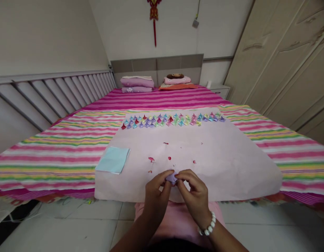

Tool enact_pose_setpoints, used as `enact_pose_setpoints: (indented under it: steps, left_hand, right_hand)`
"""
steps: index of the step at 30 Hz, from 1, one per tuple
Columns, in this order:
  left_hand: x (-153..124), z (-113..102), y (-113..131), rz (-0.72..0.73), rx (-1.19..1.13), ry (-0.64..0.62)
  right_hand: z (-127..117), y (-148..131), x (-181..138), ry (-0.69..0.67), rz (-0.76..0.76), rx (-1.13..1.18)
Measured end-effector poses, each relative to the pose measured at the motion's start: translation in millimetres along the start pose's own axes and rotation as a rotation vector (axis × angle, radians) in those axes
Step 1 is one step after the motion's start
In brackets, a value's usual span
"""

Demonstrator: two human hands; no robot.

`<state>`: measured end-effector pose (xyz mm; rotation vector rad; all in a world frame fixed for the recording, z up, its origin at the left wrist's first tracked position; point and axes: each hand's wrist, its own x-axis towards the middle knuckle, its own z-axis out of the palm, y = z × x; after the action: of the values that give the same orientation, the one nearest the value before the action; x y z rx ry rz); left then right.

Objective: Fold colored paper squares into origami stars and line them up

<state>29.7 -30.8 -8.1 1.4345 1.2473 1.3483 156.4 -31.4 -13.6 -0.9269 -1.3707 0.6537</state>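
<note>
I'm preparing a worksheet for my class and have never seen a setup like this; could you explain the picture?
There is no machine, just a person's bare hands, seen from a head-worn camera looking forward and down. The left hand and right hand together pinch a small purple paper piece. Before them, a pale sheet covers part of a striped bedspread. On it lie light-blue paper, at left, and rows of colourful folded paper pieces, farther back.

One head-worn view, forward and down across the bed [72, 140]
</note>
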Motion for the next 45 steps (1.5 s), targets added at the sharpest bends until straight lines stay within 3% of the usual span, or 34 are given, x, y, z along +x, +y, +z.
enact_pose_setpoints:
  steps: [3,6,12,15,20,24,28,31,36,41,45]
  left_hand:
    - [1,-4,6,-0.006,-0.028,-0.071]
    - [6,-8,10,-0.101,-0.128,-0.167]
    - [18,-8,4,-0.293,-0.318,-0.083]
    - [19,-7,4,-0.324,-0.391,-0.075]
    - [17,-1,5,-0.305,-0.397,-0.021]
    - [17,-1,0,-0.291,-0.414,-0.027]
    - [20,-9,-2,-0.279,-0.323,-0.143]
    - [20,-16,2,-0.162,-0.107,-0.267]
    - [15,-18,8,0.055,0.126,-0.257]
    - [8,-11,-1,-0.017,-0.012,-0.218]
    - [6,-8,-8,-0.153,-0.055,-0.282]
  right_hand:
    - [-3,1,3,-0.008,0.006,0.026]
    - [-5,2,5,-0.02,0.036,0.028]
    - [-6,0,3,-0.089,0.02,0.035]
    - [-7,-2,3,-0.096,0.109,0.117]
    - [-3,1,4,-0.151,0.426,0.301]
    - [0,4,7,-0.137,0.559,0.355]
    - [-6,4,12,-0.12,0.567,0.361]
    - [-10,3,16,-0.147,0.531,0.326]
    - [-9,2,18,-0.139,0.519,0.321]
    - [-6,4,17,-0.102,0.575,0.487]
    - [-9,7,19,-0.103,0.583,0.487]
